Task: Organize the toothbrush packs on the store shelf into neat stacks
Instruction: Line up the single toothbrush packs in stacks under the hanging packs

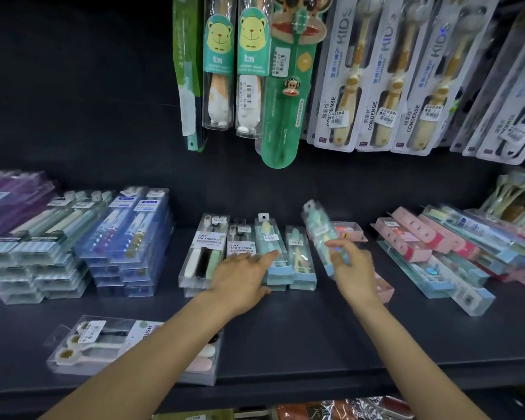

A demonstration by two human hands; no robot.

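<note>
Shelf (315, 334) of dark board carries toothbrush packs in rows and heaps. The right hand (350, 268) grips a blue pack (319, 234) with a green and yellow brush inside, fingers curled round its lower part, the pack lifted off the board and tilted with its top leaning back and left (it is blurred, so the print cannot be read). The left hand (243, 277) lies flat with fingers straight and spread, palm down over the near ends of the white packs (208, 247) marked SOFT TOOTHBRUSH, its forefinger touching the light blue pack (270, 250) next to them. Another light blue pack (299, 259) lies just beside that one, between the two hands. Behind the right hand sits a small pink box (350, 231), and a second pink box (384, 287) shows just beside the right wrist.

To the right, pink packs (406, 234) and long clear blue-ended packs (455, 277) lie crossed over each other in a loose heap. To the left stand tidy stacks: dark blue packs (128, 237), grey-green packs (34, 244) and purple packs (9, 192) at the edge. A wide clear pack (103, 344) lies alone near the front edge, partly under the left forearm. Above, children's brushes hang on the back wall: two bear packs (250, 65), a green monkey pack (288, 86) and white KIDS packs (385, 77).
</note>
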